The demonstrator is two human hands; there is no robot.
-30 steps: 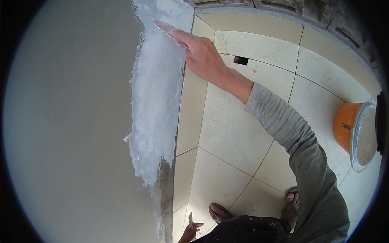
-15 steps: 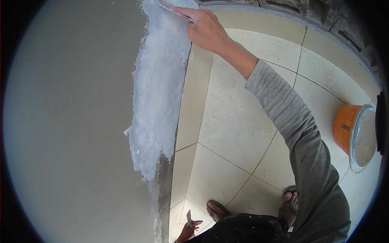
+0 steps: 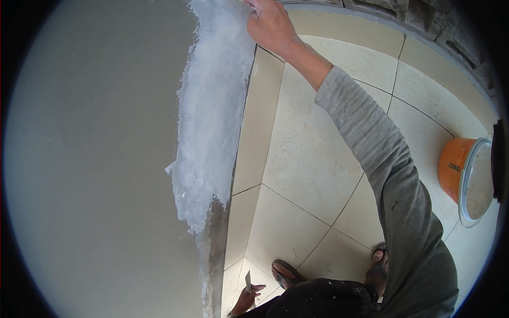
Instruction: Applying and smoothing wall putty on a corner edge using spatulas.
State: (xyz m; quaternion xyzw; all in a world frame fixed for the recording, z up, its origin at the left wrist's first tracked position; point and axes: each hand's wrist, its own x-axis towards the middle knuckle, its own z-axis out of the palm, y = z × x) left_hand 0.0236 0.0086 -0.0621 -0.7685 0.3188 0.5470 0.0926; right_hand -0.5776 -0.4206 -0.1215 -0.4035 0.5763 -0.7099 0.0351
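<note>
Smeared white wall putty (image 3: 214,106) covers a strip of the grey wall (image 3: 106,159) at its lower edge, above the beige tile skirting. My right hand (image 3: 273,25) is closed around a pale, reddish-edged trowel (image 3: 248,4) against the upper part of this strip; the top of the picture cuts most of the tool off. Low in the view, my left hand (image 3: 246,301) grips a small putty knife (image 3: 248,282), blade pointing up, beside the skirting and apart from the wall. Some of its fingers stick out loosely.
An orange bucket (image 3: 452,168) with pale material inside stands on the tiled floor (image 3: 307,159) at the right. My sandalled feet (image 3: 286,272) are at the bottom. Dark rough blocks (image 3: 424,18) border the tiles at the top right. A bare brownish band (image 3: 216,249) runs below the putty.
My right hand has moved up a little with the trowel, which is now mostly out of the picture. The view has shifted slightly. My left hand keeps its hold on the putty knife.
</note>
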